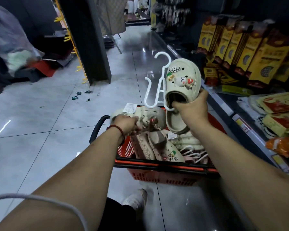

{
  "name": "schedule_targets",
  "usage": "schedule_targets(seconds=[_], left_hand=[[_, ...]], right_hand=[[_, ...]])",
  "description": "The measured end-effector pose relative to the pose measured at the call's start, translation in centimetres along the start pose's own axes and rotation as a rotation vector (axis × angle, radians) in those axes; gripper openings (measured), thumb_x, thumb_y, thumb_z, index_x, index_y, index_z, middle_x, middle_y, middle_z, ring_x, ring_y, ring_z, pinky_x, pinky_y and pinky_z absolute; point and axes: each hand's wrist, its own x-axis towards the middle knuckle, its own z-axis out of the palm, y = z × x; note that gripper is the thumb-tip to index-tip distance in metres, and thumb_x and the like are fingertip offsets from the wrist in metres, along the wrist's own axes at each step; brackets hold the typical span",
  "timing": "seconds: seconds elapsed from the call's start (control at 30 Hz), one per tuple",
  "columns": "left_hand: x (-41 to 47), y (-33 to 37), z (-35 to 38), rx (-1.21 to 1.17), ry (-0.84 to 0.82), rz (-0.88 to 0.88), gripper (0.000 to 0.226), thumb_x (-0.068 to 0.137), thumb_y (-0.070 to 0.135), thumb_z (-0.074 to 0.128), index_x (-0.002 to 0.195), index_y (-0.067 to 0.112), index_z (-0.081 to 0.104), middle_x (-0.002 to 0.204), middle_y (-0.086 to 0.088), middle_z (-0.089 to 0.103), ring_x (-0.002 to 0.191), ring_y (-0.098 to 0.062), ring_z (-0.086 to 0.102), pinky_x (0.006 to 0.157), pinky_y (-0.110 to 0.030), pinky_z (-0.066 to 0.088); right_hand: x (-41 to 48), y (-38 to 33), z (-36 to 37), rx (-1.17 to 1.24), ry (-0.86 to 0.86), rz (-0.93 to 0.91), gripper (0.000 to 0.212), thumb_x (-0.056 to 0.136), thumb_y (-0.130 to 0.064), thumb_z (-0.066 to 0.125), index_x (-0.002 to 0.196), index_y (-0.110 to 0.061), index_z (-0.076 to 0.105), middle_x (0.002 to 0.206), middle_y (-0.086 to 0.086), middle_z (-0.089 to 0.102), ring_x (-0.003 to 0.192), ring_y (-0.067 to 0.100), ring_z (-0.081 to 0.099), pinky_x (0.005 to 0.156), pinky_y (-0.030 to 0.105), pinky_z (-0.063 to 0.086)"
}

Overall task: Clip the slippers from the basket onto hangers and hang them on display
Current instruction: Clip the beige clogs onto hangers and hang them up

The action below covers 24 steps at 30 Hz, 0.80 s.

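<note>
A red basket on the floor holds several cream and pink slippers and white hangers. Above it my right hand holds a cream slipper with cartoon charms, fingers inside its opening. This slipper sits on one arm of a white plastic hanger, whose other arm is bare. My left hand grips a second cream slipper with a paper tag, lying at the basket's far left rim.
Shelves with yellow boxed goods run along the right. A dark pillar and a rack with yellow hooks stand ahead left. Small scraps lie on the tiled floor. My shoe is below the basket.
</note>
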Motion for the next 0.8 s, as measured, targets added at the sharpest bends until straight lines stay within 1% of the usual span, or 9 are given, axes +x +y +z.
schedule_targets(seconds=[0.13, 0.2, 0.27, 0.33, 0.4, 0.47, 0.6, 0.7, 0.8], left_hand=[[-1.1, 1.2, 3.4, -0.465, -0.132, -0.115, 0.012, 0.102, 0.006, 0.045, 0.104, 0.001, 0.055, 0.059, -0.012, 0.063, 0.036, -0.014, 0.058, 0.037, -0.018, 0.043], [-1.6, 0.9, 4.8, -0.585, -0.224, -0.185, 0.014, 0.103, 0.008, 0.043, 0.099, 0.007, 0.056, 0.057, -0.007, 0.068, 0.040, -0.011, 0.062, 0.039, -0.017, 0.046], [-1.5, 0.0, 5.9, -0.589, -0.316, -0.261, 0.016, 0.101, 0.004, 0.045, 0.089, 0.009, 0.055, 0.064, -0.007, 0.071, 0.053, -0.011, 0.068, 0.049, -0.020, 0.054], [-1.1, -0.9, 6.8, -0.470, -0.398, -0.281, 0.013, 0.097, -0.004, 0.048, 0.091, 0.004, 0.056, 0.082, -0.011, 0.070, 0.072, -0.015, 0.069, 0.064, -0.025, 0.059], [-0.5, -1.0, 7.3, -0.283, -0.411, -0.245, 0.014, 0.094, -0.009, 0.049, 0.099, 0.002, 0.056, 0.093, -0.017, 0.066, 0.081, -0.021, 0.067, 0.070, -0.033, 0.060], [0.2, -0.7, 7.3, -0.002, -0.387, -0.127, 0.022, 0.091, -0.011, 0.052, 0.105, 0.006, 0.056, 0.093, -0.018, 0.063, 0.077, -0.025, 0.070, 0.063, -0.037, 0.062], [2.1, -0.6, 5.6, 0.605, -0.218, 0.215, 0.020, 0.086, -0.002, 0.055, 0.081, 0.015, 0.062, 0.077, -0.015, 0.069, 0.064, -0.035, 0.072, 0.060, -0.046, 0.061], [2.2, -0.6, 4.9, 0.800, -0.216, 0.172, 0.020, 0.083, 0.001, 0.060, 0.087, 0.019, 0.068, 0.078, -0.011, 0.068, 0.054, -0.026, 0.069, 0.051, -0.037, 0.059], [1.8, -0.6, 4.8, 0.786, -0.496, 0.042, 0.023, 0.088, -0.003, 0.061, 0.102, 0.014, 0.069, 0.083, -0.010, 0.072, 0.062, -0.026, 0.072, 0.063, -0.040, 0.060]], right_hand=[[-0.5, -0.4, -1.1, -0.037, -0.006, -0.008, 0.081, 0.072, -0.022, 0.084, 0.135, -0.018, 0.034, 0.110, -0.003, 0.055, 0.095, 0.019, 0.056, 0.080, 0.029, 0.045], [-0.6, 0.2, -1.7, -0.067, 0.005, -0.008, 0.081, 0.072, -0.021, 0.085, 0.136, -0.016, 0.035, 0.109, -0.004, 0.054, 0.095, 0.017, 0.054, 0.080, 0.027, 0.042], [-0.5, 1.0, -2.2, -0.085, 0.011, 0.011, 0.081, 0.072, -0.020, 0.085, 0.136, -0.016, 0.035, 0.107, -0.004, 0.053, 0.094, 0.017, 0.053, 0.080, 0.027, 0.042], [-0.1, 1.9, -2.5, -0.119, 0.010, 0.036, 0.082, 0.071, -0.022, 0.085, 0.134, -0.016, 0.033, 0.107, -0.004, 0.053, 0.094, 0.019, 0.053, 0.081, 0.029, 0.043], [0.4, 2.9, -2.9, -0.155, -0.003, 0.074, 0.082, 0.070, -0.023, 0.085, 0.133, -0.015, 0.033, 0.106, -0.002, 0.054, 0.095, 0.021, 0.055, 0.081, 0.031, 0.045], [0.9, 3.8, -3.2, -0.192, -0.020, 0.110, 0.080, 0.071, -0.023, 0.085, 0.132, -0.014, 0.033, 0.104, -0.002, 0.054, 0.092, 0.021, 0.056, 0.078, 0.030, 0.045], [1.8, 5.4, -3.4, -0.186, -0.016, 0.193, 0.084, 0.071, -0.024, 0.084, 0.134, -0.013, 0.031, 0.105, -0.001, 0.056, 0.096, 0.024, 0.058, 0.080, 0.033, 0.048], [2.2, 6.2, -2.8, -0.171, -0.029, 0.261, 0.087, 0.068, -0.028, 0.082, 0.136, -0.016, 0.028, 0.113, 0.003, 0.059, 0.102, 0.029, 0.060, 0.090, 0.042, 0.053], [2.3, 6.5, -1.8, -0.188, -0.024, 0.307, 0.087, 0.059, -0.038, 0.081, 0.128, -0.018, 0.032, 0.109, 0.002, 0.061, 0.102, 0.033, 0.062, 0.094, 0.048, 0.053]])
